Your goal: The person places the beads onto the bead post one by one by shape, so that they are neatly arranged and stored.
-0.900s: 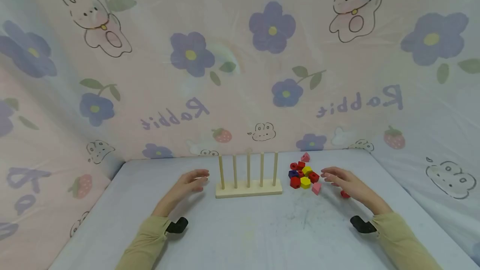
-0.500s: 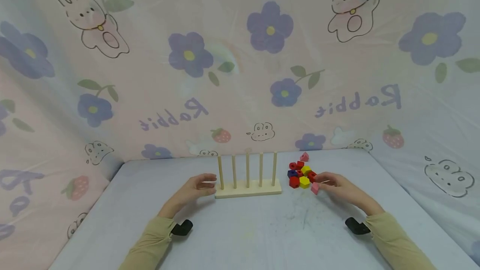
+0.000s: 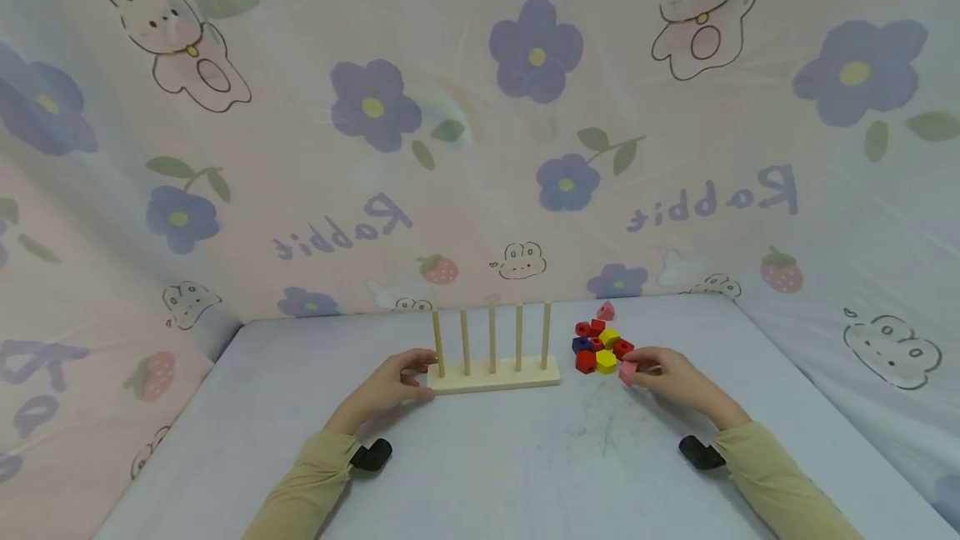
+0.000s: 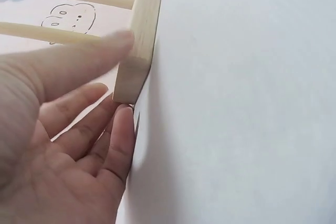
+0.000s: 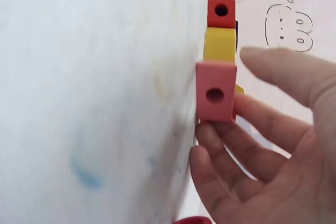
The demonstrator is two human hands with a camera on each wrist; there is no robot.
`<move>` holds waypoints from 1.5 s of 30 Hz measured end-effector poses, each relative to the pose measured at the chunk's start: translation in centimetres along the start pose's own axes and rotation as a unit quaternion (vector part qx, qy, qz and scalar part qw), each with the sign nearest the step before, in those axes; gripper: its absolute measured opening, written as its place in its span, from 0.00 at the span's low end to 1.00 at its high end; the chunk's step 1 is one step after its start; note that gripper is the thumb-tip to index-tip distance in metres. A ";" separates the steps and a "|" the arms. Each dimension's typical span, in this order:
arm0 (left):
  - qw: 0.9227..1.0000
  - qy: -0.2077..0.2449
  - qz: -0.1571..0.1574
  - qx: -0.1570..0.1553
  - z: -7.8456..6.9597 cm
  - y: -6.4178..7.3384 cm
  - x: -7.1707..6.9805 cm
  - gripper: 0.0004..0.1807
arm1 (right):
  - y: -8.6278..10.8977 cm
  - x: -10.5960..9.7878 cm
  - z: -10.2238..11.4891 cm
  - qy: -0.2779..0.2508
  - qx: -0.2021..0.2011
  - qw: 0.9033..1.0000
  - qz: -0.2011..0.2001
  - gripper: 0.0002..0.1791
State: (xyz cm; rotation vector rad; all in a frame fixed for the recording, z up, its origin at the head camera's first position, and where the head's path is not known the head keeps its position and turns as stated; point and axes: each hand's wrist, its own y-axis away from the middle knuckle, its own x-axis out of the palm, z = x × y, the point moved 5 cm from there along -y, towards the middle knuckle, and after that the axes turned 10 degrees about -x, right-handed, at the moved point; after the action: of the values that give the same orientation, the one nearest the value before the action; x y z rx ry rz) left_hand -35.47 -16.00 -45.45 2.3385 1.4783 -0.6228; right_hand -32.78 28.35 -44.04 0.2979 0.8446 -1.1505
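A pale wooden peg stand [image 3: 495,375] with several upright pegs stands on the table. My left hand [image 3: 393,382] grips its left end, thumb at the front corner and fingers behind. In the left wrist view, the thumb overlaps the wooden base [image 4: 144,30] and the fingers curl at its end. My right hand [image 3: 671,377] is at a pink bead [image 3: 627,372] at the near right of the bead pile. In the right wrist view, the fingertips are right at this holed bead's near end, with the thumb apart from it.
Beside the stand lie several red, yellow and blue beads, among them a red hexagonal one [image 3: 586,362] and a yellow one [image 3: 606,362]. Another pink bead [image 3: 606,311] lies at the back. A printed cloth [image 3: 465,148] hangs behind the white table [image 3: 495,465].
My left hand has moved right from beside the stand onto its left end. My right hand has moved left to the pink bead. The stand and beads have stayed in place.
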 end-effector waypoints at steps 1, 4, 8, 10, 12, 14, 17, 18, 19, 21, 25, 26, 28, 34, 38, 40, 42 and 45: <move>1.000 -0.003 -0.004 0.001 0.0 0.0 0.0 0.34 | 0.0 0.0 0.0 0.004 0.000 1.000 0.000 0.20; 1.000 -0.008 -0.016 0.000 0.0 -0.1 0.1 0.33 | 0.0 0.0 0.0 0.014 0.005 1.000 -0.003 0.18; 1.000 0.001 -0.028 -0.005 -0.4 0.0 0.1 0.32 | 0.0 -0.1 0.2 0.021 -0.001 1.000 -0.003 0.16; 1.000 0.006 -0.028 -0.003 -1.4 0.6 0.1 0.31 | -0.1 -0.2 0.4 0.020 -0.006 1.000 -0.001 0.15; 1.000 0.009 -0.026 -0.008 -2.3 1.1 0.1 0.30 | -0.1 -0.3 0.6 0.018 -0.011 1.000 0.002 0.15; 1.000 0.005 -0.022 -0.006 -3.0 1.5 0.0 0.30 | -0.2 -0.3 0.8 0.016 -0.015 1.000 0.003 0.14; 1.000 -0.003 -0.027 -0.005 -1.7 0.9 0.1 0.30 | -0.2 -0.4 0.9 0.013 -0.020 1.000 0.006 0.14; 1.000 -0.006 -0.029 -0.005 -1.1 0.6 0.1 0.30 | -0.2 -0.4 0.9 0.011 -0.020 1.000 0.008 0.14; 0.999 -0.010 -0.031 -0.006 -0.6 0.4 0.1 0.30 | -0.1 -0.4 0.8 0.008 -0.015 1.000 0.007 0.14; 0.999 -0.015 -0.035 -0.013 0.3 0.0 0.1 0.31 | -0.1 -0.4 0.7 0.003 -0.005 1.000 0.010 0.15; 0.999 -0.017 -0.039 -0.031 0.7 0.0 -0.1 0.31 | -0.1 -0.5 0.5 0.001 0.008 1.000 0.017 0.17; 0.998 -0.017 -0.039 -0.034 0.7 0.0 -0.1 0.31 | -0.2 -0.5 0.5 0.003 0.003 1.000 0.023 0.17; 0.998 -0.013 -0.038 -0.037 0.7 0.0 -0.2 0.30 | -0.1 -0.6 0.5 0.003 -0.005 0.999 0.033 0.17; 0.999 -0.014 -0.030 -0.029 0.6 -0.1 0.0 0.29 | 0.2 -0.9 0.5 0.010 -0.034 0.998 0.057 0.14; 0.999 -0.012 -0.023 -0.026 0.6 -0.1 0.2 0.29 | 0.3 -1.7 1.1 0.007 -0.035 0.998 0.048 0.14; 0.999 -0.011 -0.023 -0.026 0.6 -0.1 0.2 0.28 | 0.1 -2.3 1.8 -0.001 -0.036 0.999 0.037 0.14; 0.999 -0.010 -0.025 -0.028 0.6 -0.1 0.2 0.28 | -0.3 -2.9 2.8 -0.004 -0.042 0.999 0.023 0.14; 0.999 -0.010 -0.026 -0.033 0.5 0.0 0.1 0.28 | -1.4 -3.6 4.9 -0.004 -0.052 0.999 0.001 0.15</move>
State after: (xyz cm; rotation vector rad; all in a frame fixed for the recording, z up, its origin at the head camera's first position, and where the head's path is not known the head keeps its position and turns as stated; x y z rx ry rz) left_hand -35.59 -16.18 -45.95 2.2444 1.5327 -0.5998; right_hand -32.46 27.29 -37.91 0.2079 0.8944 -1.1019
